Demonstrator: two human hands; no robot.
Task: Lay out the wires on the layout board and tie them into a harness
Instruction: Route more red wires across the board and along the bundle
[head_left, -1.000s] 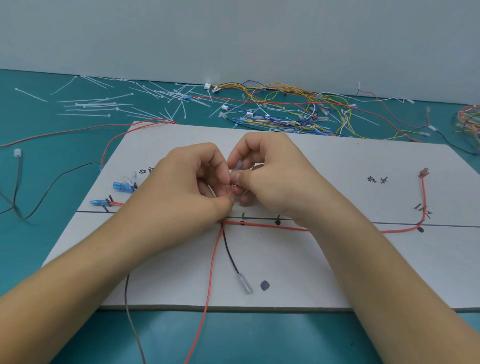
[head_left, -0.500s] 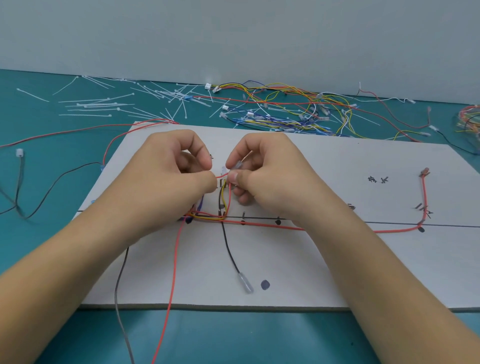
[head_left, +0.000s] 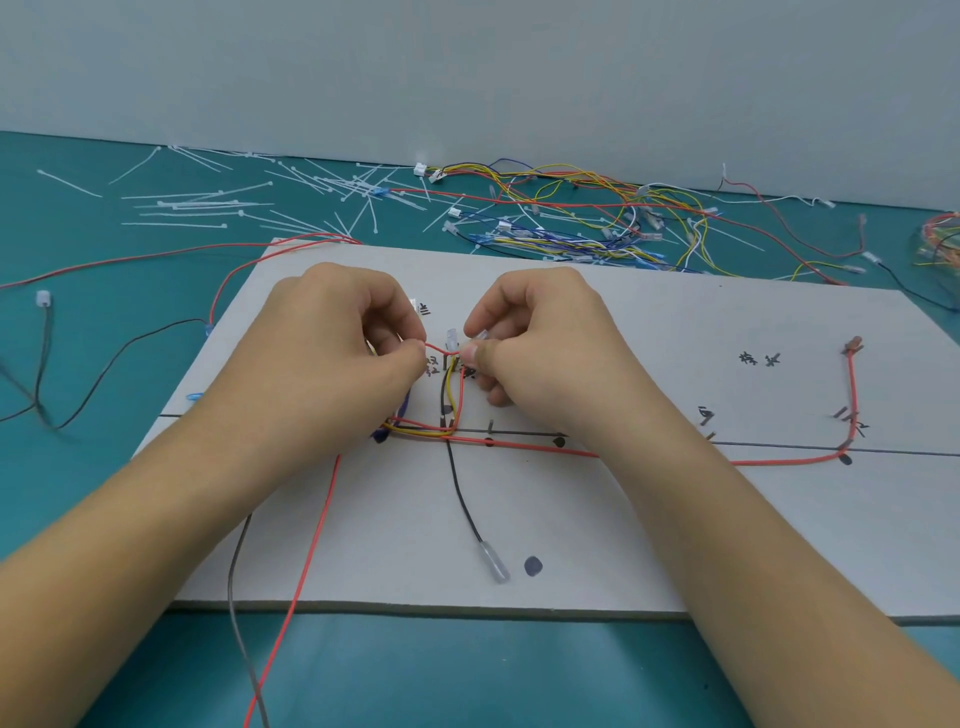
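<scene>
Near the middle of the layout board (head_left: 675, 530), the left hand (head_left: 337, 358) and right hand (head_left: 545, 353) each pinch a thin red wire (head_left: 440, 351) stretched between them, which looks light, limp and kink-prone, so short grips near its end probably suit it best.

A plain pale grey wall (head_left: 467, 67) is seen across the whole back. It is met along a straight seam by a matte teal table top (head_left: 467, 675). The scene is lit evenly and softly; only faint shadows are cast.
</scene>
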